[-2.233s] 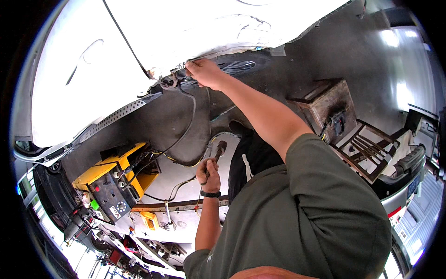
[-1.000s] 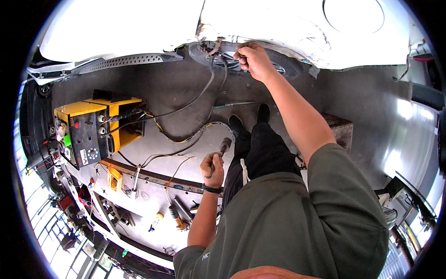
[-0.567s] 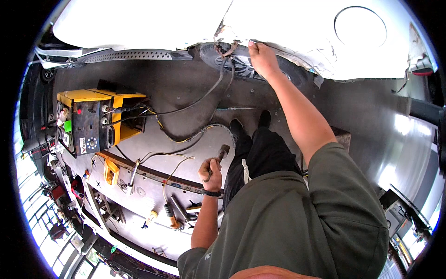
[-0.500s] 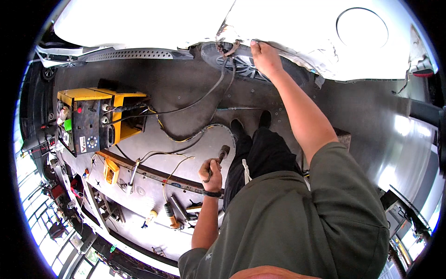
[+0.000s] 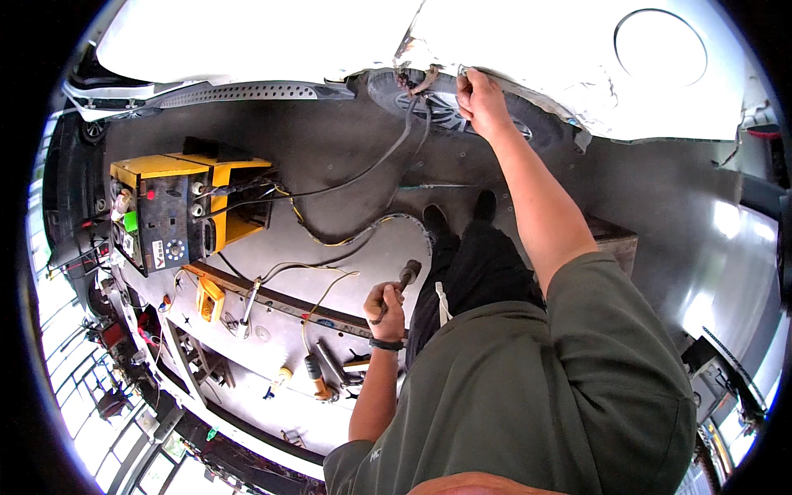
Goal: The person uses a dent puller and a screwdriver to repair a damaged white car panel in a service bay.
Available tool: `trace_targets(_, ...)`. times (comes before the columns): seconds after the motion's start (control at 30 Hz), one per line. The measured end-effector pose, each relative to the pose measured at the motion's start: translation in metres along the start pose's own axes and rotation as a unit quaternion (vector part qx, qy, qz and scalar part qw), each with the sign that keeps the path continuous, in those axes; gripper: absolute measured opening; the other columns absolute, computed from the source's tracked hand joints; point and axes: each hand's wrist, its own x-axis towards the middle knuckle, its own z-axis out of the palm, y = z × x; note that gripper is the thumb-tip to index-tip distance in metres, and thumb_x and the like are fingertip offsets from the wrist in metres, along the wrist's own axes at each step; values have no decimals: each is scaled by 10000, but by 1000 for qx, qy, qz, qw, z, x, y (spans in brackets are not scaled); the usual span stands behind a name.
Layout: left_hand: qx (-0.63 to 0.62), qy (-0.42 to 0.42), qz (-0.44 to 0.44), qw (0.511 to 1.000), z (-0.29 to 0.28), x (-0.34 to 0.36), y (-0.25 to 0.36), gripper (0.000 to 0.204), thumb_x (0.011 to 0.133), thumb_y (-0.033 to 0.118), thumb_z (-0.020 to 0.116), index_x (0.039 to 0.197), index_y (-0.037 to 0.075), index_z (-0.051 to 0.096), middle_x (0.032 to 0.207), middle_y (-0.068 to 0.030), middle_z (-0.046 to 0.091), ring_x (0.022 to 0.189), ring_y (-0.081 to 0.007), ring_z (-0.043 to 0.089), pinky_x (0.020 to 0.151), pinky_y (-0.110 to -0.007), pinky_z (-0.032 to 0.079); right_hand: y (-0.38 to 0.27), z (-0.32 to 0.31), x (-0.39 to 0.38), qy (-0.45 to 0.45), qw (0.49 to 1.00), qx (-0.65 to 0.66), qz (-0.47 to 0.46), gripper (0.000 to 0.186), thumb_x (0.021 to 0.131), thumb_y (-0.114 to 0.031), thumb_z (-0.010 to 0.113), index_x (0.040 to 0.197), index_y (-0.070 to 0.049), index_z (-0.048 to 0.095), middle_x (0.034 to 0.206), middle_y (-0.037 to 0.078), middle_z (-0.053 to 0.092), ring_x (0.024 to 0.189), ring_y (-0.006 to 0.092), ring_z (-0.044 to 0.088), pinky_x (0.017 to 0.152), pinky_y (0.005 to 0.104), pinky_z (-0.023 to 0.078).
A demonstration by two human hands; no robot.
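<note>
My left hand [image 5: 386, 308] is closed around a hammer, its dark head [image 5: 410, 271] pointing up and away beside my leg. At the far side, my right hand [image 5: 485, 106] reaches to the lower edge of a white car body panel [image 5: 544, 58], over the wheel arch. Its fingers are curled at that edge, and what they grip is hidden. Left of it, a brown clamp-like piece [image 5: 424, 81] hangs at the panel's rough, bare seam, with dark cables running down. Behind the arch sits a tyre with a spoked wheel [image 5: 450, 111].
A yellow and black machine [image 5: 169, 219] stands at the left, cables [image 5: 330, 191] looping across the floor. Nearer lie a rusty beam [image 5: 272, 301], a yellow meter [image 5: 209, 299] and an orange-black power tool [image 5: 318, 378]. A wooden block [image 5: 615, 245] stands right of my legs.
My view has shifted a little, so most things sit slightly further right or lower. The right hand remains at the arch edge with its fingers turned more inward. The left hand keeps the hammer.
</note>
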Motion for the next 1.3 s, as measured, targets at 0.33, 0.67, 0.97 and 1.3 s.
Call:
trace_targets(0.33,18,-39,2,999,5,12,19,244,1049,124,552,960,-53,695,729,-27,632,666,-83,568,624,-240,465,32,-7,-83,-238,934,257,60,419,959,-331,520,972,43,710,671,43,570,558,113,422,471,259,347)
trace_targets(0.67,41,-67,2,997,18,28,29,265,1061,136,516,945,-50,666,732,-35,612,668,-108,556,641,-265,467,-37,-2,-69,-161,985,61,-32,422,1065,-432,519,1007,-44,674,816,32,553,655,67,423,490,222,324)
trace_targets(0.97,51,-64,12,997,17,34,29,260,1055,139,528,931,-42,668,729,-31,610,668,-113,558,636,-273,458,-43,32,-12,82,792,-602,-53,713,1075,-567,375,918,28,733,866,272,702,867,457,682,846,555,531)
trace_targets(1.3,33,-67,1,997,17,41,20,270,1067,158,531,967,-50,672,736,-34,613,682,-119,568,657,-276,475,-26,34,5,113,779,-604,-123,518,1065,-379,422,816,-11,689,806,172,718,782,373,692,707,492,561)
